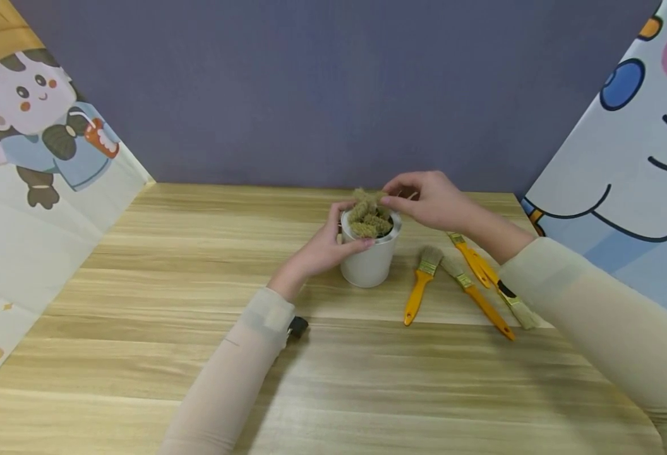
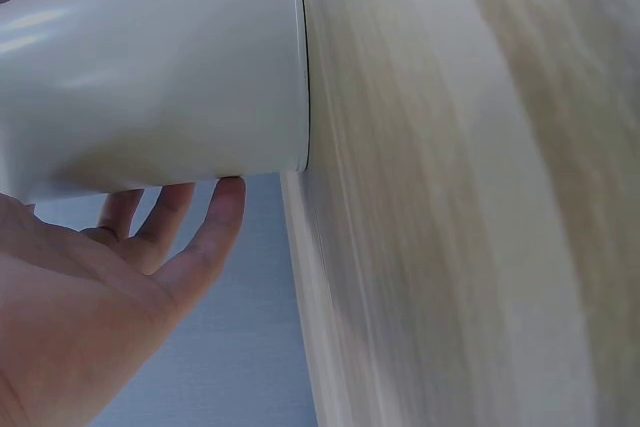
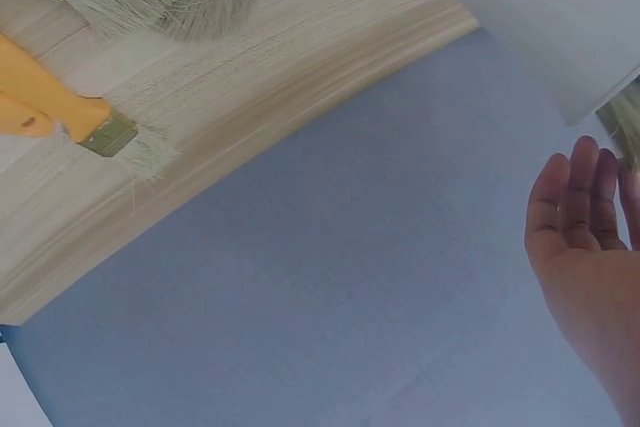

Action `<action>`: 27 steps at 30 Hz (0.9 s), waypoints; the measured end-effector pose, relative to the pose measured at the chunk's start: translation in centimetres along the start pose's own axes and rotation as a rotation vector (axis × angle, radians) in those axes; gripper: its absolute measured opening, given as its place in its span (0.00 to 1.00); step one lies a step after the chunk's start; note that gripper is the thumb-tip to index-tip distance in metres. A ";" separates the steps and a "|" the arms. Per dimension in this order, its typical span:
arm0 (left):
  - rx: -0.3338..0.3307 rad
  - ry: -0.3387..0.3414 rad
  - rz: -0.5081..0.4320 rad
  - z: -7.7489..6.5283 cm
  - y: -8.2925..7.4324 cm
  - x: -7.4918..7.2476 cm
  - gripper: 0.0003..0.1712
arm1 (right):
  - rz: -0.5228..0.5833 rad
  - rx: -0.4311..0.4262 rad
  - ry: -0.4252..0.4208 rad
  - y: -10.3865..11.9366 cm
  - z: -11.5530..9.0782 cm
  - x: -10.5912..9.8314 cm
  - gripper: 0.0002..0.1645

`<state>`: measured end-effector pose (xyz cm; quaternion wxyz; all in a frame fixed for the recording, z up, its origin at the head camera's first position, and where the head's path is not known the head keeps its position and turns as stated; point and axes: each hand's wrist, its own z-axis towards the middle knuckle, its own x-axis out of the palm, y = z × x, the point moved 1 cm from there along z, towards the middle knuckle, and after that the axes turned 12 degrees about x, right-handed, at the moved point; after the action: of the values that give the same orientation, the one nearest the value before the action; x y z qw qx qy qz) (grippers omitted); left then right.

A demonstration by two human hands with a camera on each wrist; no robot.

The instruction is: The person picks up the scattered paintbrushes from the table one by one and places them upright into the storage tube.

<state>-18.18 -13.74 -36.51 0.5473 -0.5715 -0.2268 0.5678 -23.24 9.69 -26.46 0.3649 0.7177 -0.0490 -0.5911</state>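
A white round pot (image 1: pixel 366 265) stands upright on the wooden table, filled with fuzzy olive-tan plant tufts (image 1: pixel 369 222). My left hand (image 1: pixel 324 245) holds the pot by its left side near the top, thumb across the front of the rim. In the left wrist view, its fingertips (image 2: pixel 232 187) touch the smooth wall of the pot. Over the far right of the rim, my right hand (image 1: pixel 432 199) pinches the end of a fuzzy tuft between thumb and index finger. Thin strands of the plant (image 3: pixel 627 117) show beside those fingers in the right wrist view.
Right of the pot lie several paintbrushes with yellow handles, among them a short one (image 1: pixel 419 294) and a longer one (image 1: pixel 484 309). A small black object (image 1: pixel 297 327) shows beside the left sleeve. A grey-blue wall (image 1: pixel 311 95) rises behind the table.
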 end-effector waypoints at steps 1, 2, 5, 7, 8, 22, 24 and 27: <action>0.001 -0.001 -0.002 0.0 0.0 0.0 0.53 | 0.000 0.000 -0.002 -0.1 0.0 0.0 0.21; 0.001 -0.002 -0.002 0.0 0.0 0.0 0.53 | 0.000 0.000 -0.004 -0.1 -0.1 0.0 0.21; 0.001 -0.005 0.000 0.0 0.1 0.1 0.53 | -0.002 0.001 -0.010 -0.3 -0.2 0.0 0.20; 0.002 -0.009 -0.001 0.0 0.1 0.1 0.53 | -0.004 0.002 -0.013 -0.4 -0.2 0.0 0.20; 0.002 -0.009 -0.001 0.0 0.1 0.1 0.53 | -0.004 0.003 -0.013 -0.4 -0.2 0.0 0.20; 0.014 -0.007 -0.001 0.0 0.1 0.1 0.53 | -0.015 0.002 -0.033 -0.5 0.0 0.1 0.19; 0.013 -0.008 -0.001 0.0 0.1 0.1 0.53 | -0.014 0.005 -0.030 -0.5 0.0 0.1 0.19; 0.016 -0.008 0.003 0.0 0.1 0.0 0.53 | -0.015 0.012 -0.023 -0.5 0.0 0.2 0.20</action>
<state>-18.17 -13.75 -36.60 0.5499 -0.5652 -0.2237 0.5728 -23.31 9.95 -26.88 0.3556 0.7133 -0.0512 -0.6017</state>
